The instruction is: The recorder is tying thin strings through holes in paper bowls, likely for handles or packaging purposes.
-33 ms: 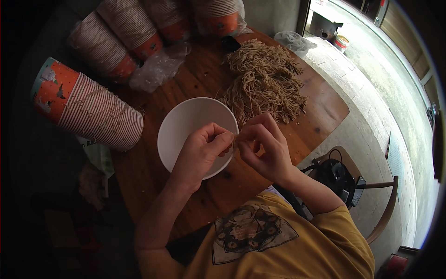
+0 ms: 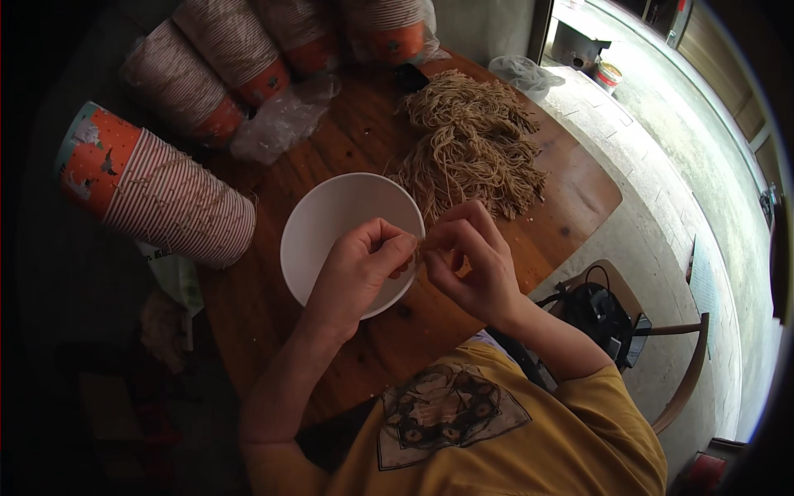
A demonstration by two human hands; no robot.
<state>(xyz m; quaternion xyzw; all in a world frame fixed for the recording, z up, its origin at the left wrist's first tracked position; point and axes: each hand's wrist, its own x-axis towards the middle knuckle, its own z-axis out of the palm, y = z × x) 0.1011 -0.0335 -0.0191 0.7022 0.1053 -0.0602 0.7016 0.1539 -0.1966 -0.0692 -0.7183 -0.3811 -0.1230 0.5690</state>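
Observation:
A white round tub [image 2: 318, 219], its mouth upward, stands on the wooden table in front of me. Above its right-hand rim my left hand [image 2: 368, 260] is closed in a pinch, thumb against the bent fingers. My right hand [image 2: 471, 260], also pinched, almost meets it fingertip to fingertip. Something thin seems to lie between the fingertips, too small to make out. Just beyond my right hand lies a large tangled heap of beige strings [image 2: 475, 145]. To the left a tall stack of nested orange paper tubs [image 2: 157, 186] leans on its side, with thin strands along the rims.
More nested tub stacks [image 2: 231, 50] fill the far left of the table [image 2: 380, 364], beside a crumpled clear plastic bag [image 2: 289, 120]. Another clear bag [image 2: 525, 76] is at the far right edge. A wooden chair [image 2: 691, 372] holding a black bag [image 2: 600, 310] stands at the right.

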